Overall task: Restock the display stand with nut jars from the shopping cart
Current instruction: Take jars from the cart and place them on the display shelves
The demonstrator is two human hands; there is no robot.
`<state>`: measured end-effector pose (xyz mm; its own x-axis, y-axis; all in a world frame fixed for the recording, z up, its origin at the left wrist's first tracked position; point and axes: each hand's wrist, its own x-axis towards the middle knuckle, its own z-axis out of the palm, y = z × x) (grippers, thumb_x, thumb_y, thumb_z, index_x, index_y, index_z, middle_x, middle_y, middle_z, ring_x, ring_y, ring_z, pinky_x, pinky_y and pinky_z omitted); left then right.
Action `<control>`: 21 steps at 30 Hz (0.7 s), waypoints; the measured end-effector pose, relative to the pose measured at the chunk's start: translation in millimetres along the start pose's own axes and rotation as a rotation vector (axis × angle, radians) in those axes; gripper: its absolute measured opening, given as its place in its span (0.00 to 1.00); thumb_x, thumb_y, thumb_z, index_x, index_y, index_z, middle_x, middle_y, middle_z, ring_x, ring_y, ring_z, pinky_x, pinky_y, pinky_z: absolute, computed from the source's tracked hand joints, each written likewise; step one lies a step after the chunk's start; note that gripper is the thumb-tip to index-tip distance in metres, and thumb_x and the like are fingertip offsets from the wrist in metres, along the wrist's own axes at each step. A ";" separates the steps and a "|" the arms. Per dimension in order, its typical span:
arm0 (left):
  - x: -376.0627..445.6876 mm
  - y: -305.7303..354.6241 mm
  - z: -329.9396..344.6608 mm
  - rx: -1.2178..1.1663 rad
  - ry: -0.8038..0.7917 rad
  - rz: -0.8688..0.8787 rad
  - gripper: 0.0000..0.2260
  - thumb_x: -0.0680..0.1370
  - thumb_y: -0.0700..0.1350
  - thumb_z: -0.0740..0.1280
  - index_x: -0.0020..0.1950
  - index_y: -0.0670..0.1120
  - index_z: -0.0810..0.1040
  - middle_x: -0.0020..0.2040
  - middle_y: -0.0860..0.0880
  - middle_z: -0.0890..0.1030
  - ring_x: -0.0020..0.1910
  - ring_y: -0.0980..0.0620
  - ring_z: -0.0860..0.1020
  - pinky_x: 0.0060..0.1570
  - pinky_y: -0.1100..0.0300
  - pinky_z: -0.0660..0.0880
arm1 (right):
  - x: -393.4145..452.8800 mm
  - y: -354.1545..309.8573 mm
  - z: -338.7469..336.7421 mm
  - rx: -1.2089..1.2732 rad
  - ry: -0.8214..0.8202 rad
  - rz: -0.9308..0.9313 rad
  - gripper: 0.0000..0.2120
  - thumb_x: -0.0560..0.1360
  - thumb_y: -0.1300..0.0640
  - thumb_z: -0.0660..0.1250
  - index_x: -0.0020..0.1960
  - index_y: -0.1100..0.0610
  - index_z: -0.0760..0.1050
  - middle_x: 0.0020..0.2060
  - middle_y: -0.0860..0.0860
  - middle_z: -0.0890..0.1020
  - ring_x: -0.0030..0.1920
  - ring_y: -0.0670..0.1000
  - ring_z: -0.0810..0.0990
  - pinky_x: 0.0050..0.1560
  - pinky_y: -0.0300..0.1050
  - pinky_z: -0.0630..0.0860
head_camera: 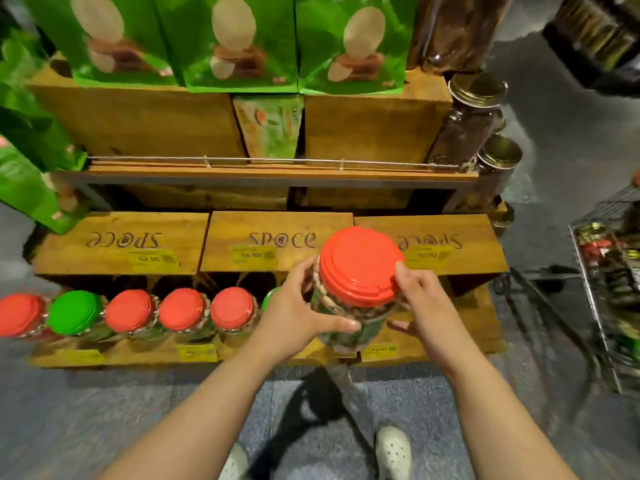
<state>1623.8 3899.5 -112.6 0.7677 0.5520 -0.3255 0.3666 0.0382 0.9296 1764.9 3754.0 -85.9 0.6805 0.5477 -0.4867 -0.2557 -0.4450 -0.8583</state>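
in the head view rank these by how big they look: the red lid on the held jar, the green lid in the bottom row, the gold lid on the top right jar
1. Red lid on the held jar, though it is nearest the camera.
2. Gold lid and green lid look about alike; distance differs, so no ranking between them.

I see green snack bags (pixel 239 43) standing along the top of the wooden crates, with one more green packet (pixel 268 128) wedged upright between two crates below. Yellow price tags (pixel 254 255) sit on the crate fronts. Beneath me the grey floor (pixel 104 410) shows, and my pale perforated shoes (pixel 393 452) stand on it, near the bottom edge.
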 end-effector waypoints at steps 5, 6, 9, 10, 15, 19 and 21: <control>29.8 -79.9 2.1 -0.055 -0.054 -0.056 0.54 0.57 0.45 0.87 0.78 0.55 0.63 0.70 0.61 0.70 0.61 0.78 0.70 0.70 0.63 0.71 | 40.7 64.2 27.5 0.052 0.074 0.049 0.39 0.63 0.29 0.72 0.61 0.57 0.71 0.42 0.38 0.86 0.44 0.37 0.84 0.55 0.58 0.81; 36.1 -93.7 3.2 -0.053 -0.060 -0.062 0.56 0.56 0.48 0.88 0.78 0.56 0.62 0.72 0.59 0.69 0.65 0.73 0.70 0.71 0.59 0.70 | 48.3 76.1 32.0 0.068 0.067 0.058 0.36 0.64 0.34 0.73 0.61 0.58 0.70 0.40 0.37 0.85 0.43 0.37 0.84 0.56 0.59 0.81; 54.7 -133.5 5.4 -0.042 -0.085 -0.075 0.58 0.55 0.50 0.88 0.79 0.57 0.62 0.73 0.58 0.68 0.66 0.71 0.71 0.68 0.65 0.72 | 71.6 111.8 42.1 0.089 0.066 0.084 0.40 0.62 0.34 0.81 0.60 0.58 0.70 0.42 0.40 0.87 0.45 0.40 0.85 0.54 0.57 0.81; 60.8 -147.4 6.2 -0.055 -0.097 -0.076 0.57 0.56 0.48 0.88 0.79 0.56 0.62 0.73 0.59 0.68 0.65 0.73 0.70 0.66 0.68 0.72 | 79.8 124.7 43.9 0.094 0.065 0.085 0.41 0.58 0.35 0.80 0.60 0.58 0.70 0.43 0.42 0.87 0.46 0.42 0.86 0.52 0.55 0.82; 87.0 -201.6 13.8 -0.080 -0.115 -0.114 0.50 0.56 0.45 0.87 0.69 0.70 0.65 0.67 0.68 0.74 0.66 0.69 0.73 0.64 0.67 0.72 | 116.2 179.1 53.4 0.136 0.060 0.097 0.35 0.62 0.40 0.80 0.60 0.56 0.70 0.46 0.46 0.88 0.51 0.49 0.86 0.49 0.50 0.81; 101.8 -232.5 22.5 -0.078 -0.110 -0.121 0.46 0.59 0.42 0.86 0.60 0.80 0.67 0.60 0.75 0.77 0.63 0.67 0.77 0.61 0.65 0.75 | 143.8 213.9 56.8 0.119 0.019 0.120 0.38 0.59 0.41 0.81 0.61 0.55 0.70 0.50 0.47 0.87 0.54 0.50 0.86 0.54 0.53 0.80; 108.2 -247.3 28.2 -0.109 -0.112 -0.128 0.45 0.60 0.39 0.85 0.61 0.76 0.68 0.59 0.74 0.78 0.62 0.69 0.77 0.59 0.68 0.75 | 155.3 227.4 58.2 0.107 0.004 0.123 0.43 0.56 0.39 0.82 0.62 0.55 0.69 0.52 0.49 0.87 0.55 0.51 0.86 0.57 0.56 0.81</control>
<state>1631.0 3926.3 -382.6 0.7743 0.4407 -0.4542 0.4109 0.1957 0.8904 1772.5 3779.1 -366.1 0.6427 0.4907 -0.5883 -0.4088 -0.4298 -0.8051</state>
